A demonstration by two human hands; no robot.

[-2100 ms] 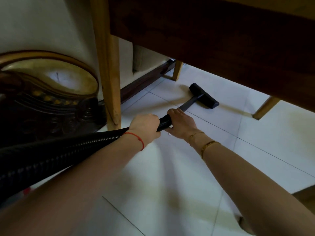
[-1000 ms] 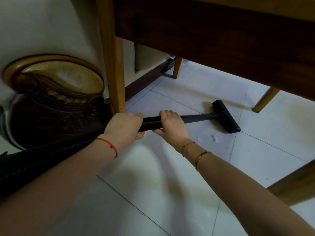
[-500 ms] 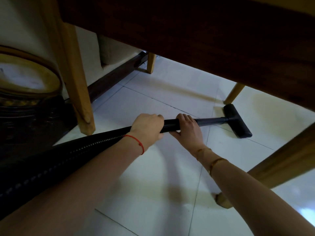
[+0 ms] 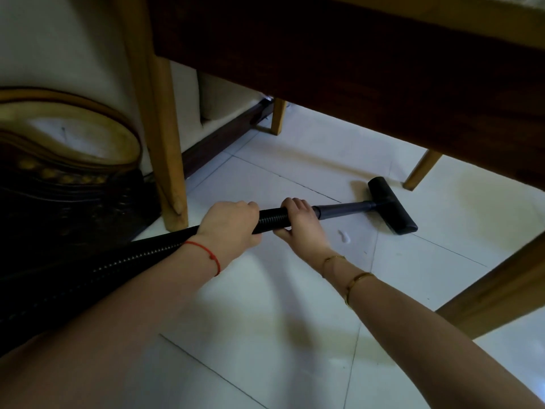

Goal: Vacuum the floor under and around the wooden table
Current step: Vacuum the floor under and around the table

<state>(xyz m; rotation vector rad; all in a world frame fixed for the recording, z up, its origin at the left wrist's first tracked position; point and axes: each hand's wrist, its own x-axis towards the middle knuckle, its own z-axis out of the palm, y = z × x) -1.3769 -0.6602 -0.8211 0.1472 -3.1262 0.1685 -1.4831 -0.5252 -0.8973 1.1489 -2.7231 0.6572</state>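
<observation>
**Head view: both hands on the hose, nozzle low under the table**

We look down beneath the wooden table [image 4: 354, 60], whose dark apron crosses the top of the frame. Our left hand [image 4: 228, 222] is curled around the black ribbed hose [image 4: 271, 219], and our right hand [image 4: 300, 222] grips the same hose just ahead of it, where the ribbing meets the grey wand [image 4: 343, 208]. The two hands sit close together without touching. The wand runs out to the right to the floor nozzle [image 4: 392, 205], which lies flat on the white tile floor [image 4: 265, 290], under the table's edge.

For room to move, we see the near left table leg [image 4: 168, 160] just beside the hose behind our left hand. The far right leg [image 4: 420, 172] stands near the nozzle's far end, apart from it. Another leg [image 4: 278, 116] stands well back by the dark baseboard [image 4: 224, 137]. A slanted wooden piece [image 4: 501, 287] closes off the right side. Open tile lies between these. A small white speck [image 4: 343, 236] lies on the tile just below the wand. A dark, gold-rimmed ornate object [image 4: 67, 154] fills the left side by the wall.
</observation>
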